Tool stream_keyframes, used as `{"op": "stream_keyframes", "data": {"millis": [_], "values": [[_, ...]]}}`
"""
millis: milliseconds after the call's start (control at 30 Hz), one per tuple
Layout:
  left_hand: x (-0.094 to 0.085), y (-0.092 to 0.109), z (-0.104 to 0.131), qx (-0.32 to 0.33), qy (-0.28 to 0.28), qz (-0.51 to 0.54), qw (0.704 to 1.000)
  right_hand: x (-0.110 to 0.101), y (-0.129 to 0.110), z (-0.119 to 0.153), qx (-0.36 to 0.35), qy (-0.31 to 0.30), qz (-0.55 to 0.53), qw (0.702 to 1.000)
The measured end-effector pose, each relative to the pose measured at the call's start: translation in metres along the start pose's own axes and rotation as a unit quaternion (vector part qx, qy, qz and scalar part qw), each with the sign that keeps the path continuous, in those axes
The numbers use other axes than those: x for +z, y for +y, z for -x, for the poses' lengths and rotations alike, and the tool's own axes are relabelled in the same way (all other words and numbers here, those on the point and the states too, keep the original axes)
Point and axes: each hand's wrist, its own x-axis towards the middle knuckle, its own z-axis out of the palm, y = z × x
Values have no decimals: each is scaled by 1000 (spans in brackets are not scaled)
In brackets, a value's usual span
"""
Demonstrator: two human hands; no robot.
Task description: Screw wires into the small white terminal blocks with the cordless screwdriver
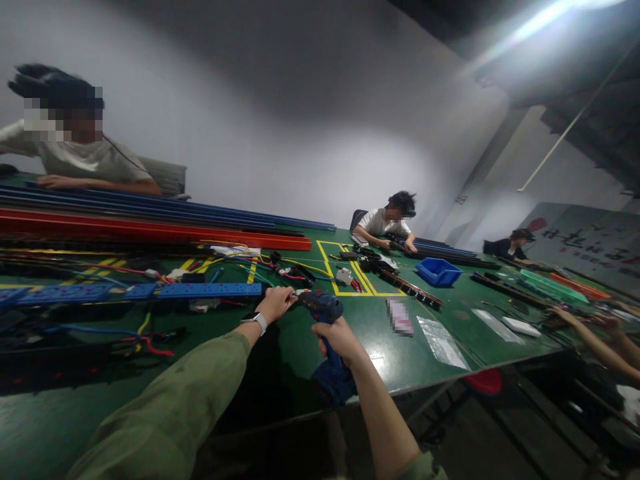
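Note:
My right hand (pixel 340 339) is wrapped round the grip of a dark blue cordless drill (pixel 323 307), whose nose points left. At the right end of a long blue power strip (pixel 210 290), my left hand (pixel 278 302) is closed on the strip's end, its fingertips beside the drill's tip. The exact contact between tip and strip end is too small to make out. Loose red, blue and yellow-green wires (pixel 145 340) lie in front of the strip, and more wiring lies behind it.
Behind lie orange-red channels (pixel 150 230) and blue rails (pixel 165 203). To the right are a blue bin (pixel 439 272), a pinkish packet (pixel 400 317), a clear plastic bag (pixel 443 342) and a dark metal strip (pixel 413 289). Co-workers sit across the green table (pixel 360 360) and at right.

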Motion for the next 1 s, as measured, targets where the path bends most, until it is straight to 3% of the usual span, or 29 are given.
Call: {"op": "stream_keyframes", "data": {"millis": [1000], "values": [[-1, 2, -1, -15, -12, -7, 1000, 1, -8, 6, 17, 14, 6, 1000]]}}
